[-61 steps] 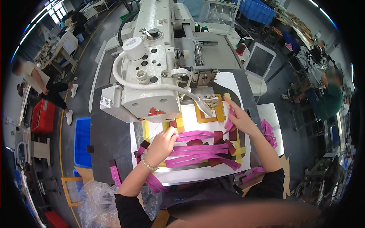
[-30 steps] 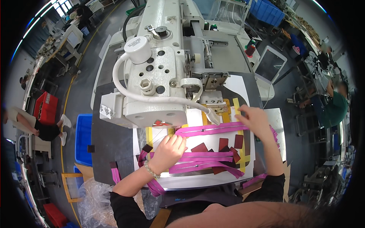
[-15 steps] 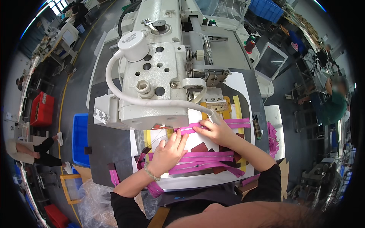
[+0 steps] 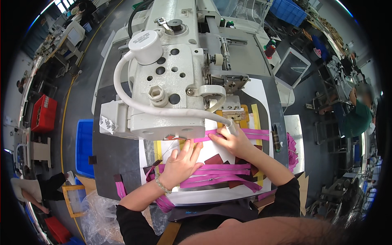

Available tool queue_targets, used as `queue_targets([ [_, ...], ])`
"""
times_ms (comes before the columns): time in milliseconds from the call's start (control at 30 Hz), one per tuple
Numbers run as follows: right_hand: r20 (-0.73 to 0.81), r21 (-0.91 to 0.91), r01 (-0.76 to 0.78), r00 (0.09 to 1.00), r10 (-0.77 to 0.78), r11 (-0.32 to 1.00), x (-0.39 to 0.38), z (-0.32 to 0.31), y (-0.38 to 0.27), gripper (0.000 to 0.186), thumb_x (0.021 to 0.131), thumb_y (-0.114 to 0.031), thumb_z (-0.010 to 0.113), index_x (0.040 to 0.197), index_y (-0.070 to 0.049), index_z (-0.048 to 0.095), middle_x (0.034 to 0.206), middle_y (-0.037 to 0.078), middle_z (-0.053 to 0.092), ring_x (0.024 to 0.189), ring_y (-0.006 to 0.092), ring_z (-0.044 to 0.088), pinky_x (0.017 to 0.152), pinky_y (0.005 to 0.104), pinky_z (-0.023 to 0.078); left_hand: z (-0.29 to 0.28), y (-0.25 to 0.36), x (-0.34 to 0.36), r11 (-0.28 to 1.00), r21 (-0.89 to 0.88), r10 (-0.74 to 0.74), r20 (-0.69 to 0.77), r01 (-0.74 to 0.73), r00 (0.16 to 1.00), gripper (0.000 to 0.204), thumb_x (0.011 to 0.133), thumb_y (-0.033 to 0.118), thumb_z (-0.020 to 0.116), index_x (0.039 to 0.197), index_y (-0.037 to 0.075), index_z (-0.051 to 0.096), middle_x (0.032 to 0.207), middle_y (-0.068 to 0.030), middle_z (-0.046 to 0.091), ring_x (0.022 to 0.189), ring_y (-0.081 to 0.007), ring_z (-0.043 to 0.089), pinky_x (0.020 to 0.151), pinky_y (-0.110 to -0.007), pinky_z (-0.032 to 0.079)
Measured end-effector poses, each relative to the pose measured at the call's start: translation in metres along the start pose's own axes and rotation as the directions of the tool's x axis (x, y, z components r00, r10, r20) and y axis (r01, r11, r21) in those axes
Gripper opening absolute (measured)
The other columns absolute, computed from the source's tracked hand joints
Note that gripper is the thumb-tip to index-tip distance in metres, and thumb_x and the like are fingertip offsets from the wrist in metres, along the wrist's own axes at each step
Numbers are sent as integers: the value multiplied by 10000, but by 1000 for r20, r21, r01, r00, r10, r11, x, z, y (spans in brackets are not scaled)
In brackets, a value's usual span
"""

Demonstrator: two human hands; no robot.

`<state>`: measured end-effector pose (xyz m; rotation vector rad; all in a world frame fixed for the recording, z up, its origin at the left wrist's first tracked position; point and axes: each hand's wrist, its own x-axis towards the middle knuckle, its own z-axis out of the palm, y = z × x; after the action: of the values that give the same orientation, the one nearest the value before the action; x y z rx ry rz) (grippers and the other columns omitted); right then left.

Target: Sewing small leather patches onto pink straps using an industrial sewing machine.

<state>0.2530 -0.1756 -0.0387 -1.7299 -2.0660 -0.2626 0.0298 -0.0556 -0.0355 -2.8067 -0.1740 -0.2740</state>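
Far-left person (image 4: 29, 190): lower on my feed than one second ago.
Blue bin (image 4: 84, 148): stands just beside the left edge of the dark table (image 4: 114, 159).
Left hand (image 4: 180, 164): palm down, fingers straight and slightly apart, tips at the left end of the magenta zipper (image 4: 258, 134). I log it much as half a second ago; one second ago the fingers were more curled.
Machine head (image 4: 169, 83): overhangs the table, just beyond the left fingertips.
Loose zippers (image 4: 222, 179): lying crosswise, nearer the wearer, in place since one second ago. Dark red patches (image 4: 213, 159) lie just beyond them.
Magenta zipper: laid crosswise at the machine head's near side, its middle partly under the right hand (image 4: 233, 143), right end uncovered.
Right hand: fingers bent, thumb and fingertips on the zipper. Pressing or pinching, I cannot tell. One second ago it was at the right end; I note it has shifted left.
Zipper bundle (image 4: 291, 151): heaped beyond the table's right edge.
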Motion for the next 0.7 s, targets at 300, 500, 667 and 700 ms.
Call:
queue_targets([
  [300, 49, 57, -13, 999, 10, 998, 6, -1, 3, 274, 753, -100, 622, 1015, -157, 678, 813, 16, 587, 763, 210, 585, 696, 358, 436, 0, 1, 0, 999, -29, -33, 21, 34, 999, 723, 820, 635, 495, 1365, 159, 473, 1327, -95, 525, 1268, -171, 397, 915, -369, 226],
  [500, 27, 60, -35, 999, 33, 998, 8, 2, 2, 258, 738, -118, 674, 989, -177, 684, 778, 9, 578, 740, 220, 578, 723, 349, 436, 0, 1, 2, 997, -54, -58, 19, 59, 998, 729, 855, 635, 449, 1373, 123, 459, 1251, -91, 564, 1279, -166, 383, 979, -375, 183],
  [667, -20, 544, -258, 947, 320, 798, 35, 4, -2, 315, 768, -141, 688, 1062, -62, 603, 1048, 114, 577, 940, 279, 570, 843, 393, 443, 1, 3, 1, 994, -84, -69, 22, 70, 997, 729, 807, 647, 504, 1338, 147, 499, 1318, -102, 520, 1260, -182, 400, 933, -362, 228],
  [700, 211, 625, -444, 888, 409, 642, 43, -8, -4, 421, 816, -162, 672, 1170, -30, 485, 1180, 160, 523, 1029, 281, 548, 867, 398, 443, 0, 2, 1, 994, -84, -67, 20, 69, 998, 729, 807, 647, 504, 1338, 147, 499, 1318, -102, 520, 1260, -182, 400, 933, -362, 228],
])
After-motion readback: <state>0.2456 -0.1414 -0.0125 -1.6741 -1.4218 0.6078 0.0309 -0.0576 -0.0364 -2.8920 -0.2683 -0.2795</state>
